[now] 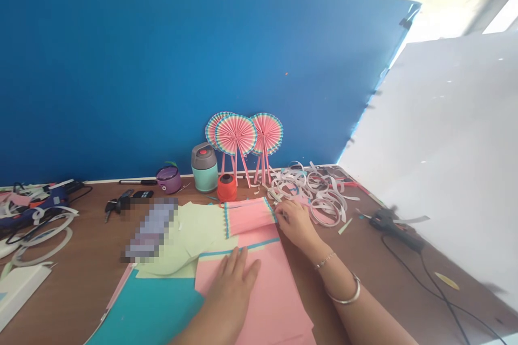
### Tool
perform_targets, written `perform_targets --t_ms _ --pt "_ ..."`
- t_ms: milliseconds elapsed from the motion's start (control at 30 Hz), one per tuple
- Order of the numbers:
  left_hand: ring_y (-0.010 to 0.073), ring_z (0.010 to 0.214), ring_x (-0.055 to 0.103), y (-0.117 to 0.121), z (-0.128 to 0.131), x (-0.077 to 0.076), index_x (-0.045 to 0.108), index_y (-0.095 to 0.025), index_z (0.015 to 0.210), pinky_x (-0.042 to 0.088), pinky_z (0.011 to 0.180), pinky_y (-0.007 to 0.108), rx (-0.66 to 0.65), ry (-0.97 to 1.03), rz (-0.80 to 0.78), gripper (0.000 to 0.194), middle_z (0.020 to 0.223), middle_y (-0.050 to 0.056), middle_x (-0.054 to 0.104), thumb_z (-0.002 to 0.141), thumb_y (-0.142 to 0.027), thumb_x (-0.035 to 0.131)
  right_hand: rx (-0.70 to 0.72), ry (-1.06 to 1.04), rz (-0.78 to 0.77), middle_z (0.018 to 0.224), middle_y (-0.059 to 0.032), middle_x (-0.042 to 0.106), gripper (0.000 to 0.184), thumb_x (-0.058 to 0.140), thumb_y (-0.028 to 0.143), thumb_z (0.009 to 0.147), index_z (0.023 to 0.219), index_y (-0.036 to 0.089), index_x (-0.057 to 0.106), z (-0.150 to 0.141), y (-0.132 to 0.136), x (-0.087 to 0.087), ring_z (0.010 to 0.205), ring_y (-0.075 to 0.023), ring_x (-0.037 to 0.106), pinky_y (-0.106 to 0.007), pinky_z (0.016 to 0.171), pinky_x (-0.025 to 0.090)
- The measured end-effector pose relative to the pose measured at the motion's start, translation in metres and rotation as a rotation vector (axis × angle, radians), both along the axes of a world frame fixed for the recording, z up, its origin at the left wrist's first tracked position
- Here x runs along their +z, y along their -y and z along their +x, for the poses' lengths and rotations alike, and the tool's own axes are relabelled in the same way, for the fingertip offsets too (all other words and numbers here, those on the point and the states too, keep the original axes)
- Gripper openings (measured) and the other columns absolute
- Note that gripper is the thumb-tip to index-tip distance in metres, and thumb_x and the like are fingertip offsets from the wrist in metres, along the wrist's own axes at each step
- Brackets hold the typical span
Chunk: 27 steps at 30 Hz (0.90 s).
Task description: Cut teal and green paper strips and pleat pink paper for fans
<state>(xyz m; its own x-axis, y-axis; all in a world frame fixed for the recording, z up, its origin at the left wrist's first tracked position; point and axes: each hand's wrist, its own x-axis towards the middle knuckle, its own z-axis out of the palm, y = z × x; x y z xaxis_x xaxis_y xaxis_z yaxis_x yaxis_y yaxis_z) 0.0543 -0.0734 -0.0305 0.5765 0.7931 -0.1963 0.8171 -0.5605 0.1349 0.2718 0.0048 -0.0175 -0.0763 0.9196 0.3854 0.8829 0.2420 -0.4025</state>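
Observation:
My left hand lies flat with fingers spread on a pink paper sheet, which has a blue and cream strip along its far edge. Just beyond it is a pleated pink paper with blue scalloped sides. The curled fingers of my right hand close on its right edge; the fingertips are partly hidden. Pale green sheets and a teal sheet are spread to the left. Finished round pleated paper fans with pink sticks lean against the blue board behind.
Curled white paper strips are heaped at the back right, near a black glue gun with a cable. A teal flask, red container, purple cup and keys line the back. A blue board borders the table.

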Motion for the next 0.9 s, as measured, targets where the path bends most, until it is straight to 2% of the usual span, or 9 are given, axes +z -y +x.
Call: perform_targets --t_ms 100,167,267,333,400,433,533,633,900 --pt "0.0375 0.13 0.028 0.005 0.004 0.003 0.039 -0.024 0.135 0.033 0.098 0.059 0.036 -0.073 0.038 0.061 0.143 0.016 0.033 0.079 -0.002 0.036 0.095 -0.24 -0.035 0.081 -0.005 0.065 0.017 0.046 0.016 0.079 0.083 0.018 0.062 0.0 0.002 0.003 0.077 -0.0183 0.056 -0.031 0.073 0.039" --pt "0.0383 0.127 0.033 0.008 0.003 0.004 0.04 -0.023 0.134 0.035 0.096 0.06 0.053 -0.084 0.049 0.06 0.14 0.018 0.037 0.079 -0.001 0.036 0.156 -0.372 -0.127 0.081 -0.0048 0.064 0.018 0.046 0.019 0.079 0.084 0.017 0.062 -0.001 0.006 0.008 0.073 -0.0168 0.055 -0.028 0.068 0.041" --pt "0.0347 0.129 0.033 0.009 -0.003 -0.004 0.042 -0.017 0.133 0.035 0.099 0.055 0.046 -0.031 0.039 0.063 0.141 0.019 0.035 0.074 0.003 0.033 0.266 -0.453 -0.365 0.073 -0.0017 0.06 0.016 0.046 0.022 0.079 0.076 0.015 0.06 -0.005 0.013 0.016 0.067 -0.0133 0.051 -0.023 0.061 0.039" --pt "0.0294 0.132 0.028 0.006 -0.005 -0.014 0.041 -0.014 0.133 0.034 0.103 0.047 -0.016 0.069 0.053 0.059 0.145 0.015 0.028 0.077 0.001 0.03 0.346 -0.448 -0.521 0.065 0.0012 0.054 0.015 0.048 0.025 0.078 0.071 0.015 0.057 -0.005 0.016 0.019 0.06 -0.0107 0.045 -0.021 0.056 0.035" --pt "0.0246 0.132 0.029 0.003 -0.005 -0.021 0.041 -0.011 0.131 0.035 0.104 0.042 -0.052 0.12 0.065 0.056 0.145 0.012 0.03 0.077 0.0 0.029 0.377 -0.415 -0.625 0.06 0.0033 0.047 0.016 0.051 0.027 0.077 0.068 0.015 0.055 -0.005 0.016 0.018 0.057 -0.0091 0.04 -0.02 0.053 0.032" --pt "0.0247 0.132 0.03 0.002 -0.004 -0.021 0.043 -0.01 0.13 0.035 0.104 0.042 -0.072 0.111 0.072 0.055 0.144 0.013 0.032 0.077 0.001 0.03 0.375 -0.391 -0.654 0.059 0.0038 0.045 0.016 0.052 0.028 0.076 0.067 0.015 0.054 -0.005 0.016 0.017 0.056 -0.0088 0.038 -0.02 0.053 0.031" --pt "0.0254 0.128 0.036 0.001 0.0 -0.016 0.052 -0.01 0.119 0.035 0.104 0.043 -0.071 0.089 0.114 0.049 0.139 0.014 0.041 0.077 0.002 0.03 0.342 -0.316 -0.671 0.058 0.004 0.043 0.017 0.051 0.028 0.074 0.065 0.015 0.052 -0.004 0.013 0.01 0.056 -0.0086 0.036 -0.02 0.052 0.029" --pt "0.0265 0.122 0.044 0.002 0.003 -0.009 0.054 -0.011 0.114 0.036 0.101 0.044 -0.091 0.106 0.17 0.046 0.132 0.014 0.049 0.077 0.002 0.031 0.327 -0.268 -0.67 0.057 0.0034 0.044 0.016 0.051 0.027 0.073 0.063 0.015 0.052 -0.006 0.011 0.004 0.056 -0.009 0.037 -0.02 0.051 0.03" --pt "0.0251 0.112 0.05 0.002 0.005 -0.016 0.056 -0.012 0.108 0.037 0.097 0.043 -0.088 0.124 0.269 0.046 0.12 0.014 0.056 0.075 0.006 0.03 0.299 -0.231 -0.696 0.057 0.0033 0.044 0.011 0.05 0.023 0.069 0.061 0.015 0.052 -0.009 0.006 -0.006 0.055 -0.0085 0.037 -0.019 0.051 0.03"
